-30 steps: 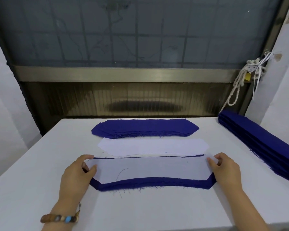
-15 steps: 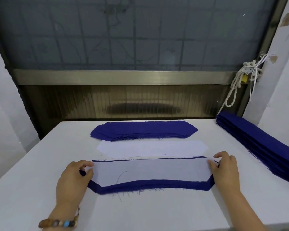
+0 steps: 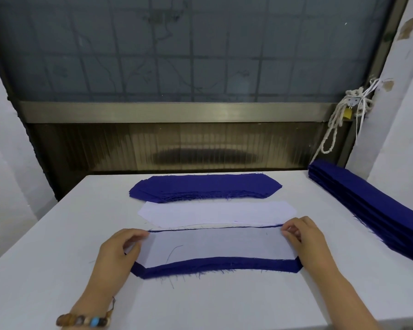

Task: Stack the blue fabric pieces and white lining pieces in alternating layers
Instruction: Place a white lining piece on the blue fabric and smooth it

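Lining (image 3: 219,246) lies flat, fingers (image 3: 135,234) pinching each end.

Left hand (image 3: 119,250) and right hand (image 3: 306,239) pinch opposite ends of a white lining piece (image 3: 215,246) lying on a blue fabric piece (image 3: 219,266); behind it on the desk (image 3: 224,303), a white lining stack (image 3: 217,213) and a blue fabric stack (image 3: 205,188).

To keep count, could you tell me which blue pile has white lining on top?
The nearest pile, with lining covering most of it; the far pile and right stack are bare blue.
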A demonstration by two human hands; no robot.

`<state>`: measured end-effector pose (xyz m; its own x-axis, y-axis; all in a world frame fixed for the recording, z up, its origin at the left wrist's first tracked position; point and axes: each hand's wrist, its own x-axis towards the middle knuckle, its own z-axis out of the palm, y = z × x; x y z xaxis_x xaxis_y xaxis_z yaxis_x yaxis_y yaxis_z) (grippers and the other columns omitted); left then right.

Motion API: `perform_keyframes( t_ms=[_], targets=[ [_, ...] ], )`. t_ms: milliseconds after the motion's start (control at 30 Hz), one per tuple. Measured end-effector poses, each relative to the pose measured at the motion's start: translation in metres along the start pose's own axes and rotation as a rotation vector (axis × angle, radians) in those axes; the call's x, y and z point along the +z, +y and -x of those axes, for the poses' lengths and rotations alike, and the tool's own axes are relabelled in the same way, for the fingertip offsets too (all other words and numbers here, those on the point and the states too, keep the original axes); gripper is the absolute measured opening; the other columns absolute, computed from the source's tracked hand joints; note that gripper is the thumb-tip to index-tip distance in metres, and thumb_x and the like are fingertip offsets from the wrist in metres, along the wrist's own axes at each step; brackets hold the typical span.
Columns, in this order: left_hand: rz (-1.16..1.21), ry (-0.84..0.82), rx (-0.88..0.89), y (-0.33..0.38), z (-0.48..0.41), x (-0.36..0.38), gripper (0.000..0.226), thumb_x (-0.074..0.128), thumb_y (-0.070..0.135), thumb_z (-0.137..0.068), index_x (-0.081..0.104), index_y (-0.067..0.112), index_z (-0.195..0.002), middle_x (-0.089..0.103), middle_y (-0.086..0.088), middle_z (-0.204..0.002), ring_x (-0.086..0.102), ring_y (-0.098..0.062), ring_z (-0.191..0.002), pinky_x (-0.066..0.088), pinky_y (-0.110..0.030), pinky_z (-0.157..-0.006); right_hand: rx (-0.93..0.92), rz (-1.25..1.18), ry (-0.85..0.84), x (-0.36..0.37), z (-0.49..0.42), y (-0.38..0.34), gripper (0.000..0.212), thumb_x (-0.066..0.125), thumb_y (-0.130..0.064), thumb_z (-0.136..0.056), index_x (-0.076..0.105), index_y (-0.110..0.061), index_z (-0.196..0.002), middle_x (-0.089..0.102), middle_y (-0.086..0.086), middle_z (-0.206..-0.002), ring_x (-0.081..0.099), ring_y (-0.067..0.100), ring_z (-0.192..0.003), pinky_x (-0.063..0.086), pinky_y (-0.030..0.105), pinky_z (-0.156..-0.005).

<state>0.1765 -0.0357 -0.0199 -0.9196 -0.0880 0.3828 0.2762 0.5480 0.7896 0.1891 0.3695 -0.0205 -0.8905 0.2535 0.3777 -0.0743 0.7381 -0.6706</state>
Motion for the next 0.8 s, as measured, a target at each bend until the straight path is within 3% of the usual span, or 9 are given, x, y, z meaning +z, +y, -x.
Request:
perform_keyframes(
  t_ms=[300,500,633,800],
  targets=[
    [-0.012,-0.041,-0.020,-0.004,-0.003,-0.001,0.024,0.079,0.001,-0.076,0.074,0.023,-0.083,0.069,0.007,-0.090,0.060,0.004,-0.087,0.040,-0.001,-0.077,0.063,0.019,-0.046,-0.001,-0.007,0.002,0.015,0.062,-0.003,-0.089,0.064,-0.016,-0.082,0.057,0.002,-0.085,0.055,0.010,-0.076,0.039,0.012,-0.066],
    [-0.098,-0.113,-0.024,-0.004,-0.014,-0.005,0.026,0.077,-0.002,-0.076,0.074,0.024,-0.078,0.067,0.005,-0.086,0.060,0.003,-0.083,0.041,-0.003,-0.073,0.109,0.066,-0.120,-0.002,-0.013,0.002,0.016,0.058,-0.006,-0.092,0.062,-0.017,-0.082,0.057,0.004,-0.088,0.054,0.012,-0.078,0.038,0.015,-0.067],
    [-0.266,-0.233,-0.080,0.002,-0.039,-0.010,0.019,0.075,0.012,-0.081,0.074,0.028,-0.070,0.069,0.009,-0.079,0.062,0.000,-0.075,0.043,-0.006,-0.066,0.190,0.100,-0.200,-0.002,-0.026,-0.002,0.013,0.057,-0.010,-0.092,0.060,-0.015,-0.081,0.061,0.003,-0.085,0.056,0.012,-0.076,0.036,0.015,-0.060],
    [-0.330,-0.162,-0.114,0.014,-0.071,0.002,0.019,0.065,0.018,-0.089,0.074,0.027,-0.075,0.071,0.012,-0.082,0.063,-0.005,-0.078,0.052,-0.028,-0.078,0.229,0.196,-0.121,0.009,-0.048,-0.017,0.016,0.056,-0.023,-0.096,0.060,-0.011,-0.087,0.060,0.002,-0.079,0.055,0.016,-0.070,0.044,0.026,-0.063]
  ],
)
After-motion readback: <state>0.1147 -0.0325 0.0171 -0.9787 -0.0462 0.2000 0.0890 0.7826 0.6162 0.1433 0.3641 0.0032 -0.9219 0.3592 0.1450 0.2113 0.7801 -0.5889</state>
